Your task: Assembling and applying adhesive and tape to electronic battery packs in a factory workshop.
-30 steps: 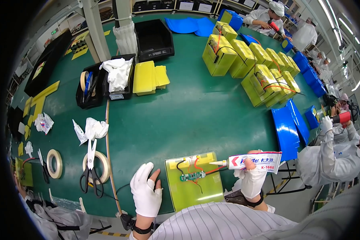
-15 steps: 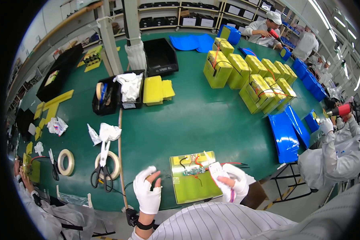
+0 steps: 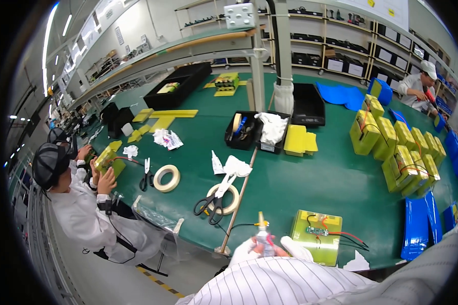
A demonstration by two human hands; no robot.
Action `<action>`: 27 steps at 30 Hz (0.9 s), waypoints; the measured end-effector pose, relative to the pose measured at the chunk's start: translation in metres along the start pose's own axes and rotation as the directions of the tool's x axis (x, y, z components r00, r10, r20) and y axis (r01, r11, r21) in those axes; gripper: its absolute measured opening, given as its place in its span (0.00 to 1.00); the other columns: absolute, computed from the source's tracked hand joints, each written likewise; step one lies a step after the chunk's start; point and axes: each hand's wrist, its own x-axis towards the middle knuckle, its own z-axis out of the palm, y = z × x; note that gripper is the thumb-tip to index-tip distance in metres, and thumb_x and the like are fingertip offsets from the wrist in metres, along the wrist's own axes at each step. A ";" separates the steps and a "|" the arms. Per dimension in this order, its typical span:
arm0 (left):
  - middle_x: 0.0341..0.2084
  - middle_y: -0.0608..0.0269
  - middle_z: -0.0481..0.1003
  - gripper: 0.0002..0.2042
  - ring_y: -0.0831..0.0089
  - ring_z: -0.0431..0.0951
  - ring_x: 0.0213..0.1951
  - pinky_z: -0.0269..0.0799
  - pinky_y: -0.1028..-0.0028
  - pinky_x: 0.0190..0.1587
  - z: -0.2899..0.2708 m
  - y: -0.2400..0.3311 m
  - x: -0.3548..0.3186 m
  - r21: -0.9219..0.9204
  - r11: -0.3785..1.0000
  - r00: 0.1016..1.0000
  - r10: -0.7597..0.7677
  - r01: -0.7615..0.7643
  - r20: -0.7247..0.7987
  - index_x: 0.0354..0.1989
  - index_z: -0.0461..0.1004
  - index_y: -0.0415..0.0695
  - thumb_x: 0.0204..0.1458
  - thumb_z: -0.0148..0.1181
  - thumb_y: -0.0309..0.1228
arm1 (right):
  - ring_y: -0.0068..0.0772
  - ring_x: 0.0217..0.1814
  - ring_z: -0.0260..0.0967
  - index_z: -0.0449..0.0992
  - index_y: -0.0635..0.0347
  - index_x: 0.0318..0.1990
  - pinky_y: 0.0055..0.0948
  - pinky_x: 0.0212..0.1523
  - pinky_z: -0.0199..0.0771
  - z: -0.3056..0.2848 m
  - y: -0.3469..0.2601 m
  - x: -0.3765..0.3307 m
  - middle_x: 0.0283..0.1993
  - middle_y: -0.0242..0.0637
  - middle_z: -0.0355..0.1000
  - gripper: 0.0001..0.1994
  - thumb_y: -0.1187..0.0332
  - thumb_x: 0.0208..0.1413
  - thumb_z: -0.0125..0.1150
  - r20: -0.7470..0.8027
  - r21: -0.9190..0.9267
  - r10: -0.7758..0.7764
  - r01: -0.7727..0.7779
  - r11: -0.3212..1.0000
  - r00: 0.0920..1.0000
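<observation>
Close to my body, a white glue tube with pinkish marks stands nozzle up, its tip yellowish. My left hand, in a white glove with bare fingertips, is closed around its lower part. My right hand, gloved the same way, is closed at the tube's other side; the striped sleeve hides part of both hands. Just right of them lies a flat yellow-green battery pack with a small green circuit board and red and black leads. A torn white paper piece lies beside the pack.
Left of my hands are black-handled scissors on a tape roll, near a wooden strip. Black bins stand beyond. Battery packs and blue sheets are at right. A co-worker sits at left.
My view has swung left, so the table's things appear farther right. The tube has moved from above the pack to its left, now upright between both hands. My left hand has closed.
</observation>
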 end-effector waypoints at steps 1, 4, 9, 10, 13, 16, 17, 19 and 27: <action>0.46 0.43 0.76 0.27 0.51 0.80 0.45 0.79 0.56 0.44 -0.010 0.006 0.001 0.010 1.000 0.999 0.026 -0.026 -0.037 0.62 0.62 0.37 0.60 0.61 0.40 | 0.44 0.46 0.76 0.80 0.56 0.50 0.37 0.45 0.75 -0.001 -0.004 -0.009 0.48 0.41 0.78 0.23 0.82 0.44 0.61 0.015 -0.018 0.053 -0.052 0.998 0.998; 0.36 0.47 0.78 0.21 0.59 0.82 0.31 0.80 0.66 0.31 -0.016 0.052 -0.005 0.117 0.951 0.942 0.301 -0.285 -0.152 0.57 0.63 0.38 0.66 0.51 0.42 | 0.53 0.58 0.70 0.76 0.61 0.57 0.44 0.61 0.67 -0.004 0.004 -0.039 0.56 0.52 0.73 0.21 0.79 0.53 0.58 0.147 0.059 0.201 -0.212 0.975 0.968; 0.39 0.57 0.77 0.17 0.77 0.75 0.23 0.69 0.80 0.22 -0.070 0.125 0.022 0.568 0.690 0.622 0.697 -0.448 -0.357 0.62 0.63 0.41 0.70 0.41 0.35 | 0.57 0.55 0.71 0.75 0.62 0.58 0.43 0.58 0.69 -0.022 0.005 -0.074 0.54 0.51 0.73 0.23 0.81 0.52 0.53 0.135 0.051 0.306 -0.315 0.948 0.942; 0.37 0.59 0.78 0.17 0.79 0.75 0.23 0.69 0.81 0.22 -0.091 0.136 0.033 0.629 0.656 0.590 0.722 -0.417 -0.361 0.62 0.64 0.42 0.69 0.42 0.33 | 0.57 0.55 0.71 0.75 0.62 0.58 0.43 0.58 0.69 -0.017 0.004 -0.085 0.54 0.51 0.73 0.23 0.81 0.52 0.53 0.132 0.064 0.297 -0.307 0.950 0.946; 0.28 0.55 0.80 0.13 0.64 0.79 0.24 0.73 0.65 0.25 -0.152 0.155 0.071 0.990 -0.009 0.435 0.899 0.140 -0.054 0.53 0.74 0.42 0.64 0.50 0.31 | 0.55 0.58 0.69 0.74 0.61 0.59 0.43 0.59 0.68 -0.015 -0.002 -0.096 0.57 0.49 0.73 0.27 0.80 0.48 0.51 0.076 0.186 0.280 -0.289 0.939 0.957; 0.24 0.49 0.79 0.09 0.52 0.81 0.29 0.75 0.56 0.31 -0.179 0.172 0.096 0.805 -0.456 0.599 0.784 0.380 0.161 0.41 0.80 0.46 0.61 0.51 0.31 | 0.53 0.58 0.69 0.74 0.58 0.61 0.43 0.58 0.69 -0.018 -0.008 -0.097 0.58 0.47 0.72 0.29 0.80 0.46 0.51 0.129 0.176 0.221 -0.242 0.954 0.967; 0.24 0.50 0.79 0.10 0.52 0.81 0.28 0.75 0.56 0.31 -0.185 0.171 0.105 0.779 -0.466 0.653 0.751 0.420 0.098 0.36 0.80 0.45 0.62 0.50 0.31 | 0.51 0.51 0.72 0.78 0.58 0.54 0.42 0.53 0.72 -0.017 -0.011 -0.093 0.52 0.47 0.75 0.22 0.79 0.49 0.55 0.065 0.172 0.262 -0.270 0.947 0.963; 0.23 0.51 0.79 0.13 0.51 0.81 0.27 0.75 0.55 0.29 -0.194 0.170 0.109 0.757 -0.469 0.666 0.743 0.455 0.060 0.31 0.81 0.46 0.62 0.50 0.32 | 0.45 0.46 0.76 0.80 0.58 0.50 0.36 0.47 0.75 -0.032 -0.011 -0.078 0.48 0.42 0.77 0.22 0.83 0.44 0.60 0.011 0.132 0.266 -0.265 0.955 0.964; 0.29 0.50 0.76 0.10 0.55 0.76 0.27 0.72 0.64 0.29 -0.235 0.151 0.174 0.646 -0.738 0.377 0.665 0.195 0.645 0.41 0.75 0.40 0.56 0.55 0.33 | 0.42 0.36 0.76 0.82 0.57 0.45 0.33 0.39 0.76 -0.072 0.028 -0.143 0.39 0.42 0.78 0.16 0.82 0.49 0.61 -0.421 -0.083 0.550 -0.634 0.769 0.722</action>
